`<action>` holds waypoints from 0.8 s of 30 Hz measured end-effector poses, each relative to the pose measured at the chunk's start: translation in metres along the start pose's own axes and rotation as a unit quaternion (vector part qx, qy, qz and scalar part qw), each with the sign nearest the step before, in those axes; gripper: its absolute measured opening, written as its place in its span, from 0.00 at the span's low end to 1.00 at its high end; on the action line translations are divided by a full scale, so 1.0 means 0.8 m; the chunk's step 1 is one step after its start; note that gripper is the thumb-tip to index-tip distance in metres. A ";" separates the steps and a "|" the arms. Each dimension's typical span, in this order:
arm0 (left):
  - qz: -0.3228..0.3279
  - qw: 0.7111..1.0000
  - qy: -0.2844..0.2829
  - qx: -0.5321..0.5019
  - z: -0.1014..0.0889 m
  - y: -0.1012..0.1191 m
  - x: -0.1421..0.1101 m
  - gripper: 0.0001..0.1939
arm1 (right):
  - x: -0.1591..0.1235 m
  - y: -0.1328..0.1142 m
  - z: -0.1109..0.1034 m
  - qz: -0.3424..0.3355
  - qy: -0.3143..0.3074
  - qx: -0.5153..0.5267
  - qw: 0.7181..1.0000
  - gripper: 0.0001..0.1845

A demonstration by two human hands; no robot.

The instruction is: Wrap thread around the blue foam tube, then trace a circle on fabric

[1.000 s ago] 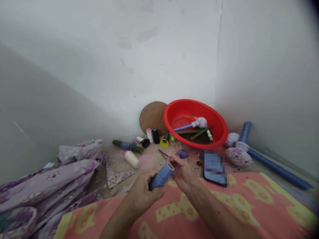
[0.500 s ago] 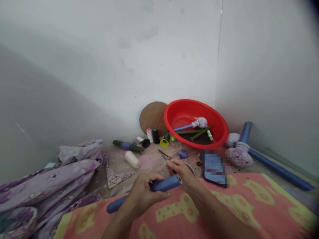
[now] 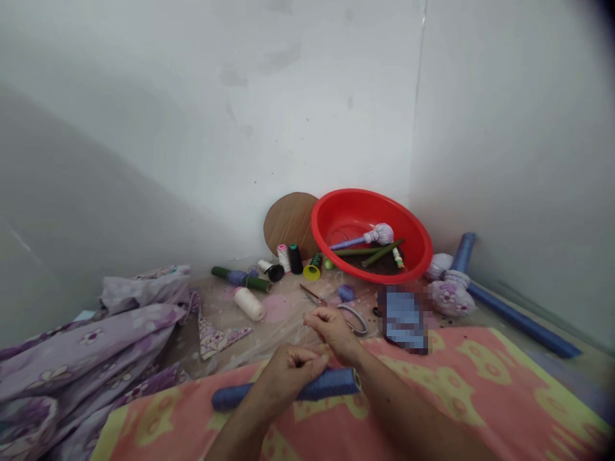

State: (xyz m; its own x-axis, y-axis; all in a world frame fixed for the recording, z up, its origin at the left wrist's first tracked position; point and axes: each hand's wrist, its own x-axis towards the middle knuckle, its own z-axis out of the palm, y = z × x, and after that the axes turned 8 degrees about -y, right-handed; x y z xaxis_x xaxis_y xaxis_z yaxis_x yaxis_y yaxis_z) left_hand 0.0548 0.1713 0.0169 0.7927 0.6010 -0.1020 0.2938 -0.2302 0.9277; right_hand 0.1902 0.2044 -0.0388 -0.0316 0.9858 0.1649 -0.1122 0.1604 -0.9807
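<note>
My left hand (image 3: 288,374) is closed around the middle of a long blue thread-wound stick (image 3: 331,385) that lies across my lap on a pink and yellow cloth (image 3: 456,384). My right hand (image 3: 332,326) is just beyond it, fingers curled in a pinch, apparently on a thin thread I cannot make out. A pair of scissors (image 3: 336,306) lies on the floor right by my right hand, next to a small purple thread ball (image 3: 346,292).
A red basin (image 3: 336,218) with sticks and a cloth-headed stick (image 3: 369,237) sits in the corner beside a cardboard disc (image 3: 288,221). Thread spools (image 3: 286,257), a white spool (image 3: 248,303), purple floral fabric (image 3: 96,333), cloth bundles (image 3: 449,291) and a blue pole (image 3: 523,323) lie around.
The blue stick has swung from pointing away to lying sideways and lower on my lap. My right hand has left its end and moved toward the scissors.
</note>
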 end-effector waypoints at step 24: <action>-0.037 0.914 0.328 0.235 -0.016 -0.042 0.009 0.20 | -0.033 0.012 0.029 0.069 -0.005 0.030 0.997 0.18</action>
State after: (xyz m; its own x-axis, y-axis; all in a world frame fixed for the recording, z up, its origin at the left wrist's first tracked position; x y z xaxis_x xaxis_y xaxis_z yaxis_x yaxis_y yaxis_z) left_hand 0.0438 0.1929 -0.0106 0.3158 0.9225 0.2220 0.6527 -0.3810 0.6549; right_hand 0.1665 0.1790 -0.0503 -0.0605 0.9977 0.0301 -0.1659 0.0197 -0.9860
